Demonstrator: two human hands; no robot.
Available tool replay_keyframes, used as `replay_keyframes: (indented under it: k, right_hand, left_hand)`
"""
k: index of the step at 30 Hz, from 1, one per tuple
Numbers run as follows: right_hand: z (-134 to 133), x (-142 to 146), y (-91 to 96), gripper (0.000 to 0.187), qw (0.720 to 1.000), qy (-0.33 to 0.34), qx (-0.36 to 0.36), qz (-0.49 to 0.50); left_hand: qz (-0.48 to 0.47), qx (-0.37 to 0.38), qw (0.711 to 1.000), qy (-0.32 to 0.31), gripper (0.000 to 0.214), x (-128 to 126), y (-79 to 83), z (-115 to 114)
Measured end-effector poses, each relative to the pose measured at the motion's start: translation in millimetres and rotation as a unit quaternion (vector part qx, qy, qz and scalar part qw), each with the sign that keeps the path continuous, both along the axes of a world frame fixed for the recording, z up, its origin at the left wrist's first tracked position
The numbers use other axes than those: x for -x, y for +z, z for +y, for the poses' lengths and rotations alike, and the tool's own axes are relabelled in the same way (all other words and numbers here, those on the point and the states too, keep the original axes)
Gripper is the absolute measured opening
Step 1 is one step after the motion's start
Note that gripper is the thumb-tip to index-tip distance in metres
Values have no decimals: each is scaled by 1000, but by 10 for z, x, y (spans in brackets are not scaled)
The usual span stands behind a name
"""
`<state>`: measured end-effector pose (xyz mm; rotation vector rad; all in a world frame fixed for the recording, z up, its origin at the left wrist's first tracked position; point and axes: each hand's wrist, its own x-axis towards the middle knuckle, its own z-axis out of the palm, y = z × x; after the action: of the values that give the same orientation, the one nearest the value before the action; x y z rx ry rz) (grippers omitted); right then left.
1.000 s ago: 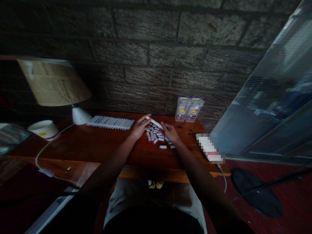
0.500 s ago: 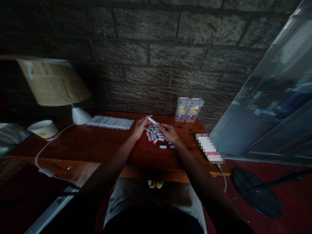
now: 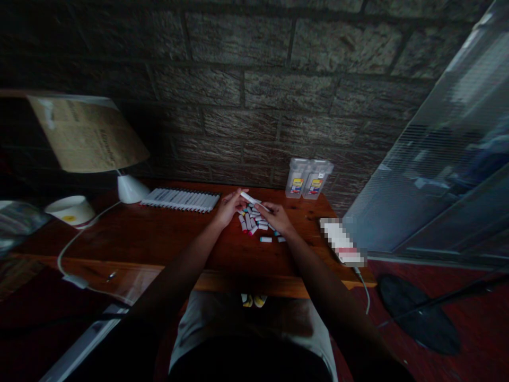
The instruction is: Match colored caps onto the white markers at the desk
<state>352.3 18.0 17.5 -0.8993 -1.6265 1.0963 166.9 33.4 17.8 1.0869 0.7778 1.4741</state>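
My left hand (image 3: 228,208) pinches a white marker (image 3: 249,199) and holds it just above a loose heap of marker caps (image 3: 254,223) with coloured ends on the wooden desk (image 3: 159,233). My right hand (image 3: 276,216) is curled at the marker's right end, over the heap; what its fingers grip is hidden. A neat row of white markers (image 3: 181,200) lies to the left, near the wall.
Two clear plastic cases (image 3: 308,179) stand against the brick wall. A white lamp base (image 3: 131,189) with its cord, a paper cup (image 3: 71,210) and a tilted cardboard sheet (image 3: 89,135) are at the left. A blurred-out object (image 3: 342,242) lies at the desk's right edge.
The marker has come down closer to the heap and my right hand has closed in on its end. Nothing else has moved.
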Motion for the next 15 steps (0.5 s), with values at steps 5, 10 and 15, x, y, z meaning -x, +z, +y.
replay_keyframes:
  k: [5, 10, 15]
  right_hand:
    - [-15, -7, 18, 45, 1000, 1, 7, 5]
    - [-6, -35, 11, 44, 999, -5, -33, -14]
    - [40, -9, -66, 40, 1000, 4, -3, 29]
  left_hand:
    - [-29, 25, 999, -32, 52, 3, 24, -9]
    - [-48, 34, 996, -60, 46, -16, 59, -32]
    - [-75, 48, 994, -68, 42, -21, 81, -51]
